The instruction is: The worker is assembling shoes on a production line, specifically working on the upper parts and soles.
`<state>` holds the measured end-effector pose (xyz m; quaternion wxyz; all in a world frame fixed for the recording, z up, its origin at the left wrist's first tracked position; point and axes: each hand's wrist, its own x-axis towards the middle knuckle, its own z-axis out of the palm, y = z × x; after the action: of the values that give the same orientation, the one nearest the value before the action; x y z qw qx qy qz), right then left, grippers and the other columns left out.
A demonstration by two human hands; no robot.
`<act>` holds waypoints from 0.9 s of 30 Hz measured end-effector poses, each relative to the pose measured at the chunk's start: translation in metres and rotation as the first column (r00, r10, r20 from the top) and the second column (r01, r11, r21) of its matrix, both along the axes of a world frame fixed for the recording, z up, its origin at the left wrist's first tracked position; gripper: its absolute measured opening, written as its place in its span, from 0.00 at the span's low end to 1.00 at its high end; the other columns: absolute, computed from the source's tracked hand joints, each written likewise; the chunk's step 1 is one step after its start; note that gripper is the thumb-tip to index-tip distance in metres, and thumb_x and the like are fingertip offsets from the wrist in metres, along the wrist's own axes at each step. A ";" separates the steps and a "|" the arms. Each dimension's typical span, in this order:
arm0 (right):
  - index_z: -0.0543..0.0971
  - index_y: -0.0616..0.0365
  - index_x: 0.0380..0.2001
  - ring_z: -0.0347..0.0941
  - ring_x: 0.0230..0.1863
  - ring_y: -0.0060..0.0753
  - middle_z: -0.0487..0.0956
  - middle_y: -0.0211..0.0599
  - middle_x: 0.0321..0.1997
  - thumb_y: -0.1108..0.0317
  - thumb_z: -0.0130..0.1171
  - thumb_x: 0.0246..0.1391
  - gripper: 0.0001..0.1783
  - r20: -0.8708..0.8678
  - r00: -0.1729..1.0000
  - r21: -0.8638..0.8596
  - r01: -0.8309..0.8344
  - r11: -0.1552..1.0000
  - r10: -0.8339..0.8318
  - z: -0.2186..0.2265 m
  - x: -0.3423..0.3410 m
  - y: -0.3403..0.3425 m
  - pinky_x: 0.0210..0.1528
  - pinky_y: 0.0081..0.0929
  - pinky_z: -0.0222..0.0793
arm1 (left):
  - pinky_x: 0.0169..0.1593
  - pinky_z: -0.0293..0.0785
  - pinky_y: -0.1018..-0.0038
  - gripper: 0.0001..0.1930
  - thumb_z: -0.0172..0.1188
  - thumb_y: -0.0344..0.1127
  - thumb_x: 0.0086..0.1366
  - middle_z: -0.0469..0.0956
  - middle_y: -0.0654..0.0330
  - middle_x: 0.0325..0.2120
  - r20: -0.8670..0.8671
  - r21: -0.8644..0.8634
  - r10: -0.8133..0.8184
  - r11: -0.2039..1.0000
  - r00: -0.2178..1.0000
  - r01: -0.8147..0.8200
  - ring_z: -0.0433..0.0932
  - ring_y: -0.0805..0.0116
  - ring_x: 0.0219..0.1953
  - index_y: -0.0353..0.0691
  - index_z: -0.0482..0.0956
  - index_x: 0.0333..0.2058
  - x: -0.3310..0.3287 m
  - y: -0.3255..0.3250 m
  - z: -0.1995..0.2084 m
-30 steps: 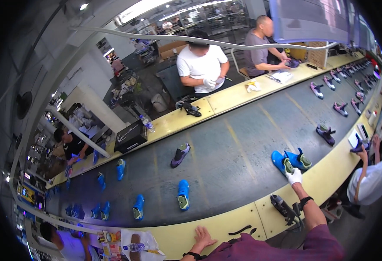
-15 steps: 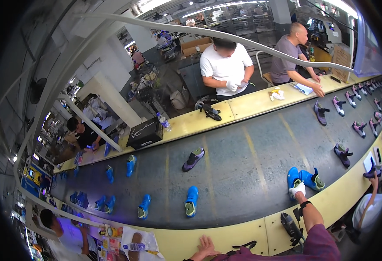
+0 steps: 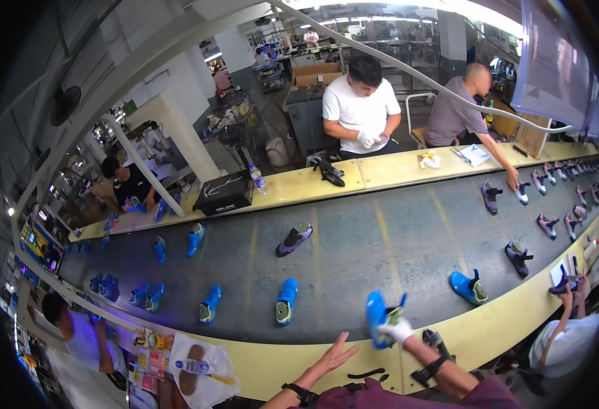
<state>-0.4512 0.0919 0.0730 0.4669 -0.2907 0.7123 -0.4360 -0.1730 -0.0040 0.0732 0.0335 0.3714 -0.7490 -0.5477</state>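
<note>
A long dark grey belt [image 3: 354,252] with faded yellow cross stripes carries blue shoes [image 3: 286,301] and purple shoes [image 3: 294,240], well spaced on the near half and crowded toward its far right end. On the pale yellow far ledge [image 3: 388,165] lie a black box [image 3: 224,193], a clear bottle [image 3: 257,181] just beside it, and a flat packet [image 3: 474,155]; the near ledge [image 3: 272,371] bears a slim black tool [image 3: 366,374].

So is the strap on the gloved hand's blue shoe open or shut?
Open: the strap sticks up, its dark end free of the blue shoe in the right hand.
</note>
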 end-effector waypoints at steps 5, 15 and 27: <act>0.71 0.64 0.70 0.84 0.52 0.38 0.84 0.47 0.58 0.61 0.74 0.58 0.40 0.283 0.874 0.213 -0.460 0.862 0.396 -0.059 0.144 0.051 0.52 0.38 0.82 | 0.72 0.66 0.52 0.53 0.63 0.67 0.67 0.69 0.36 0.69 0.353 0.068 -0.204 0.979 0.913 0.192 0.71 0.40 0.69 0.29 0.56 0.74 0.053 0.018 -0.052; 0.81 0.46 0.64 0.86 0.49 0.41 0.88 0.44 0.51 0.64 0.62 0.64 0.25 -0.235 0.908 0.115 -0.330 0.937 0.348 -0.060 0.133 0.050 0.54 0.36 0.81 | 0.74 0.65 0.53 0.49 0.72 0.54 0.63 0.68 0.43 0.71 0.319 -0.233 -0.227 0.922 0.920 0.309 0.67 0.40 0.72 0.38 0.59 0.75 0.109 0.019 -0.053; 0.85 0.47 0.56 0.82 0.53 0.48 0.87 0.43 0.48 0.75 0.63 0.56 0.23 -0.468 0.839 -0.079 -0.352 0.933 0.277 -0.037 0.184 0.074 0.58 0.39 0.78 | 0.72 0.68 0.62 0.29 0.62 0.51 0.74 0.77 0.49 0.66 0.106 0.226 -0.541 0.830 0.834 0.509 0.75 0.56 0.68 0.45 0.76 0.68 0.102 -0.039 -0.067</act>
<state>-0.2673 0.1655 0.0361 0.3297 -0.5335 0.7054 -0.3303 -0.0705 -0.0431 0.0059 -0.2162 0.1962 -0.7672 -0.5711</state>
